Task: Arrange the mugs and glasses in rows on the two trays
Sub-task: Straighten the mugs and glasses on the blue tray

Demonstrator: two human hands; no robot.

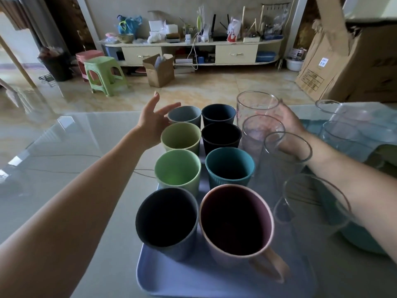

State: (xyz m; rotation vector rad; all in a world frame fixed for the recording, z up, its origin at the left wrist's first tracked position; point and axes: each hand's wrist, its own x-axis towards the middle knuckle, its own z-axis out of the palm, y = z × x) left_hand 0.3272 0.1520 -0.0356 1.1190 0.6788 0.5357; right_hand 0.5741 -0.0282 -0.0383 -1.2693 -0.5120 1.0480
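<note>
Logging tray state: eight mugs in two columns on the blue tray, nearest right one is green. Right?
Not quite. The nearest right mug is pink, not green; the head view shows it. The rest holds: eight mugs in two columns on the blue tray.

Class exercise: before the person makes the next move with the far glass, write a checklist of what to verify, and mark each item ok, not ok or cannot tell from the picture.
1. Right hand has a grip on the far glass: cannot tell; it cups it from behind.
2. Left hand free: ok, open beside the grey-blue mug.
3. Eight mugs in two straight columns on the purple tray: ok.
4. Glasses form a third column: ok, roughly aligned.
5. Pink mug handle inside the tray: ok.
6. Second tray has room: cannot tell.
</note>
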